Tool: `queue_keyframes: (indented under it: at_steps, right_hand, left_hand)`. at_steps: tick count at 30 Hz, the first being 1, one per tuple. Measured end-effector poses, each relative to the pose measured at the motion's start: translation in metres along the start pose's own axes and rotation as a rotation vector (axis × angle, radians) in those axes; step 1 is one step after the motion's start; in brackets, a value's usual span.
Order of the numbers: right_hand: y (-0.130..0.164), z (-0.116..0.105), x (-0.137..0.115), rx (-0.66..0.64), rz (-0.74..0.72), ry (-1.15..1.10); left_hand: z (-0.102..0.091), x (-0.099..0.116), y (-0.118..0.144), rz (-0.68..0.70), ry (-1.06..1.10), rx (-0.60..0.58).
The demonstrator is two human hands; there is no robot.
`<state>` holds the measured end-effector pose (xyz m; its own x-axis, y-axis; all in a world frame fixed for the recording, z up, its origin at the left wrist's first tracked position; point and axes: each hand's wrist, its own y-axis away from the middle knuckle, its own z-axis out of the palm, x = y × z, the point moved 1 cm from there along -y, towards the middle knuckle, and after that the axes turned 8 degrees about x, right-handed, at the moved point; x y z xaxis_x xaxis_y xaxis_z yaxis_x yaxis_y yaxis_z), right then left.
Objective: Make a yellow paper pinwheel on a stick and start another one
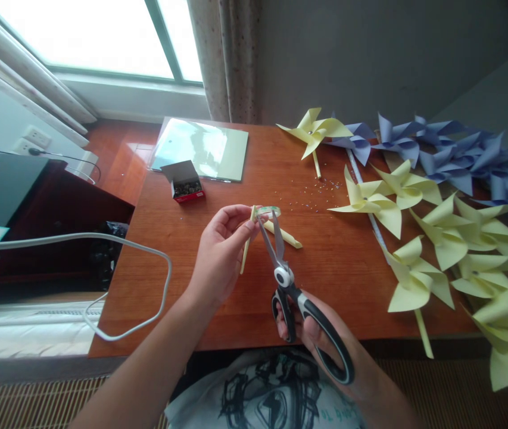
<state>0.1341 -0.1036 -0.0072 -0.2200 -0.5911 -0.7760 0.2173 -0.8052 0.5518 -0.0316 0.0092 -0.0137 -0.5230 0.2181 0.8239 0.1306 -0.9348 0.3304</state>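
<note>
Left hand (220, 250) pinches a thin yellow stick (246, 250) upright, steadying it for the scissors (287, 286) gripped in the right hand (311, 328).

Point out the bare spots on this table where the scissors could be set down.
Bare wood lies near the front edge of the table, between the left hand and the white cable. Another patch sits between the small box and the tape roll. The right side is crowded with yellow pinwheels and blue pinwheels.
</note>
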Motion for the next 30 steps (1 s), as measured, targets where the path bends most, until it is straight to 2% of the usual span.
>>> queue_keyframes:
  at_steps: [5,13,30]
  right_hand:
    - [0.0017,0.0013,-0.0010,0.050,0.028,-0.034]
    - [0.0001,0.0003,0.0027,0.059,0.025,-0.032]
    - [-0.0018,-0.0058,-0.0025,-0.001,0.082,-0.075]
  left_hand:
    - [-0.0009,-0.0004,-0.0004,-0.006,-0.039,-0.022]
    - [-0.0028,-0.0032,-0.0005,-0.024,-0.068,-0.041]
    - [0.0002,0.0021,0.0029,0.013,-0.070,-0.105]
